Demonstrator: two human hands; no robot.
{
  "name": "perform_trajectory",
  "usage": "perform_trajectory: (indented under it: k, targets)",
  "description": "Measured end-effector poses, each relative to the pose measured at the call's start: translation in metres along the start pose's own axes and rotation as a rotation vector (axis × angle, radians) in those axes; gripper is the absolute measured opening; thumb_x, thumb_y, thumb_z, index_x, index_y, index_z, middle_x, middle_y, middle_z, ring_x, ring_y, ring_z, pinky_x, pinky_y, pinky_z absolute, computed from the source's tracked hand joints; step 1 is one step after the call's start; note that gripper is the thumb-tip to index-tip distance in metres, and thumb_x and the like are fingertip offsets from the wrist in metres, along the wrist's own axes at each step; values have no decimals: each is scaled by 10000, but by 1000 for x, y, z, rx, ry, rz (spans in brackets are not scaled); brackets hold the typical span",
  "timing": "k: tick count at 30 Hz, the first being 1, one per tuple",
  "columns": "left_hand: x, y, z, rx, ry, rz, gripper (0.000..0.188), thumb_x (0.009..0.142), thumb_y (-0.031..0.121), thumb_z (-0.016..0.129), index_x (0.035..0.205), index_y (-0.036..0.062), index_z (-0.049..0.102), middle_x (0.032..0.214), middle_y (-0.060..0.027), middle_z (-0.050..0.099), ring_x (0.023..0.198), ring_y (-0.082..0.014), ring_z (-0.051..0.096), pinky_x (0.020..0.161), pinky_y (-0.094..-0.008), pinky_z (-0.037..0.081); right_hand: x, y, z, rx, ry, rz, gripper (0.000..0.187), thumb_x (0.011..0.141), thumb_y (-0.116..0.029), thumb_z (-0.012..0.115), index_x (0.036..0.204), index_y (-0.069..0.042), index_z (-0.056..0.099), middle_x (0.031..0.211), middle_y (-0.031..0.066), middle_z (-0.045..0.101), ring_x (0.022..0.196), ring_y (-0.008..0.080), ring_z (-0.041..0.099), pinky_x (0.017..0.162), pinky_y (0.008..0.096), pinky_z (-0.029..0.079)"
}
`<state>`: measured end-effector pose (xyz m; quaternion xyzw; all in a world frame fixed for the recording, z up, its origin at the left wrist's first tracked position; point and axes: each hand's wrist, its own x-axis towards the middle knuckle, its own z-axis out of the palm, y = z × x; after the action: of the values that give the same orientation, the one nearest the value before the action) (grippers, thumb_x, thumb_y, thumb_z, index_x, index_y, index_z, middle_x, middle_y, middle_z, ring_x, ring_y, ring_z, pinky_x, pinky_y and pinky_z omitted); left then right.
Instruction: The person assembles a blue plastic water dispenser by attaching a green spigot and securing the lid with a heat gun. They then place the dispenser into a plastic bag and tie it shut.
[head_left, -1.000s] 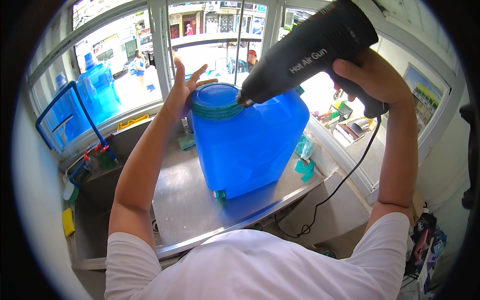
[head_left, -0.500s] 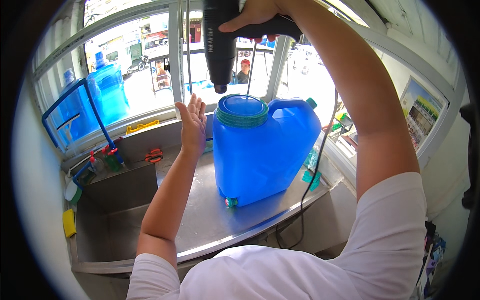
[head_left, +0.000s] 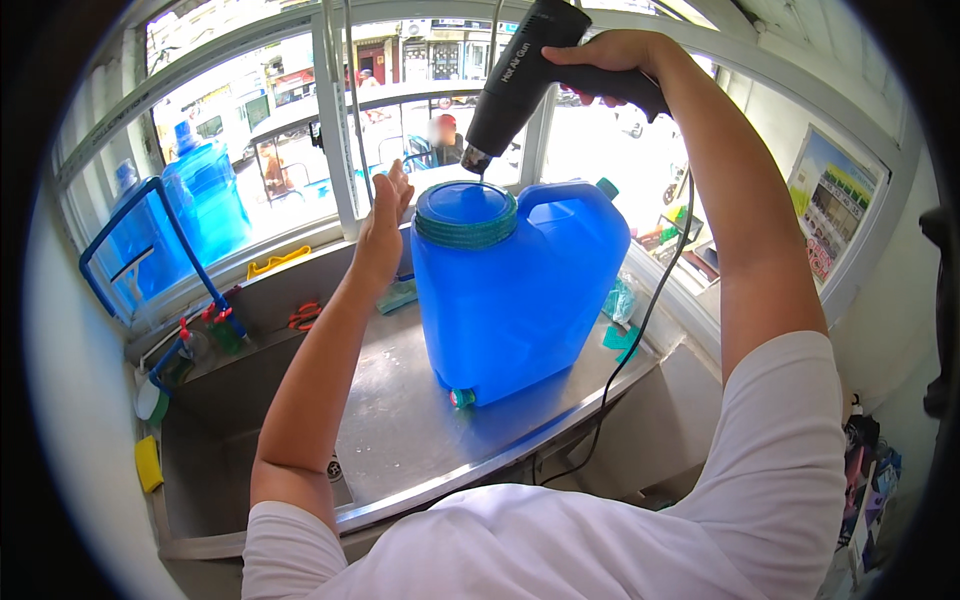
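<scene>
In the head view, holds a black heat gun [head_left: 525,70] in the raised right hand [head_left: 625,55], with fingers wrapped around its handle. Points the nozzle [head_left: 477,160] downward, just above the blue lid [head_left: 465,200] and apart from it. Raises the left hand [head_left: 382,228] just beside the neck of a big blue jug [head_left: 520,310], empty, with fingers straightened and palm toward the jug; cannot tell touching from near. Has the jug upright on the metal worktop [head_left: 395,425], with a green band [head_left: 465,232] around its neck, a green cap [head_left: 607,187] past its handle and a small green-and-red fitting [head_left: 461,398] low at its near corner. Trails a black cord [head_left: 650,322] past the jug's right side, near flat teal pieces [head_left: 622,342]. Shows, at left, a metal sink [head_left: 215,460] partly behind the left forearm, a yellow sponge [head_left: 148,463] at its left rim, an orange-handled tool [head_left: 304,316] behind and, beyond the glass, translucent blue containers [head_left: 205,210].
</scene>
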<state>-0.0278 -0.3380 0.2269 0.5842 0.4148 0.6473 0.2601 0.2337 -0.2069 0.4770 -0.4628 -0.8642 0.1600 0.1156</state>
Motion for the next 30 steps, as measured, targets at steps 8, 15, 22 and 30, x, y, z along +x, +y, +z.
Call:
perform_trajectory:
  k: [8, 15, 22, 30]
  targets:
    - [29, 11, 6, -89, -111, -151, 1143, 791, 925, 176, 1587, 107, 118, 1585, -345, 85, 1490, -397, 184, 1197, -462, 183, -92, 55, -5, 32, 151, 63, 630, 868, -684, 591, 927, -62, 674, 691, 58, 662, 471, 114, 599, 435, 241, 501]
    - [27, 11, -7, -401, -75, -196, 1129, 783, 933, 205, 1586, 141, 158, 1588, -330, 116, 1466, -370, 269, 1179, -447, 229, -165, 25, 18, 4, 246, -175, 615, 867, -638, 629, 937, -27, 657, 683, 80, 660, 480, 136, 627, 458, 235, 540]
    - [-4, -6, -2, -390, 71, -41, 1035, 850, 874, 178, 1582, 143, 162, 1620, -264, 80, 1512, -357, 123, 1213, -477, 66, -210, -102, 35, -431, 221, -158, 627, 852, -652, 639, 919, -32, 699, 713, 62, 655, 612, 163, 641, 577, 299, 532]
    - [-34, 0, -3, -428, 194, -58, 1029, 853, 871, 199, 1583, 148, 160, 1629, -236, 81, 1515, -334, 121, 1212, -454, 93, -124, -194, 35, -751, 91, -408, 660, 838, -680, 624, 892, -33, 738, 762, 91, 678, 681, 199, 666, 649, 320, 523]
